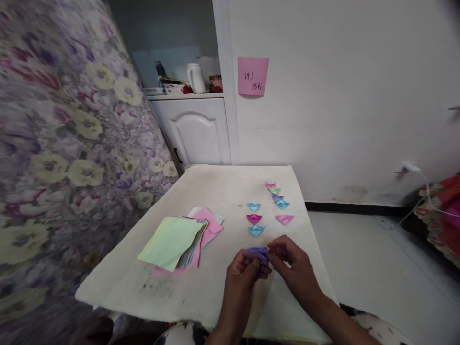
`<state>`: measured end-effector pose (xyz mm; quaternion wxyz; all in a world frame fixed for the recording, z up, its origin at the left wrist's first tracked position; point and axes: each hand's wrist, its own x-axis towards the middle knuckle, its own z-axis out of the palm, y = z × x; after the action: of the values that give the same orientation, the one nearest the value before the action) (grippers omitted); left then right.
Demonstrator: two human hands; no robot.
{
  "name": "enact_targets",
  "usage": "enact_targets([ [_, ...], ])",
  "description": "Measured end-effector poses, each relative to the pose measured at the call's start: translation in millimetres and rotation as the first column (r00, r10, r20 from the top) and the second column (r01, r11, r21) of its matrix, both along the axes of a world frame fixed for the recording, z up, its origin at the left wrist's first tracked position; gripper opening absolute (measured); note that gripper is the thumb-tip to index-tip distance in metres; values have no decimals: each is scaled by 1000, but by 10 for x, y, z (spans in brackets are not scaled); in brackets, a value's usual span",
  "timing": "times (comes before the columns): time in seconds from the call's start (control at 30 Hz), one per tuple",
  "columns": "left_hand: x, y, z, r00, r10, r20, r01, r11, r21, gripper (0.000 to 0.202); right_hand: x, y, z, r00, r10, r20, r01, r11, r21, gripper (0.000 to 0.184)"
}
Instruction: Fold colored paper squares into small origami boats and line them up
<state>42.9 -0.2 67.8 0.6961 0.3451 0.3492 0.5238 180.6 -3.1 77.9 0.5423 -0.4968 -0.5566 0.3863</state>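
A small purple folded paper boat point(259, 254) is between my two hands, above the near right part of the table. My left hand point(246, 270) is closed on it from the left, thumb on the near face. At its right end my right hand point(289, 258) pinches the edge between thumb and fingertips. Just beyond lie folded paper boats in two columns: a left one with a blue boat point(256, 231), a magenta boat point(254, 219) and another light blue boat point(253, 207), and a right one with a pink boat point(285, 219) and several overlapping ones farther back.
A loose stack of coloured paper sheets point(168, 244), pale green on top, lies on the left of the cloth-covered table point(223, 191). Behind the table are a white cabinet point(199, 129) and a wall with a pink note point(253, 76). A floral curtain point(72, 143) hangs at the left.
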Motion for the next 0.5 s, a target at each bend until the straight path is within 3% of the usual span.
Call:
enact_targets([
  [0.13,12,0,-29,1000,-8,-22,7,999,-52,5,-1,81,-57,983,102,-154,-130,973,-189,17],
  [0.23,22,6,-45,998,-37,-49,33,996,-88,9,-7,117,-99,968,145,-202,-191,954,-230,12],
  [0.5,3,6,-63,999,-17,-28,14,995,-104,9,-25,65,-112,995,33,-92,-47,988,-150,13],
])
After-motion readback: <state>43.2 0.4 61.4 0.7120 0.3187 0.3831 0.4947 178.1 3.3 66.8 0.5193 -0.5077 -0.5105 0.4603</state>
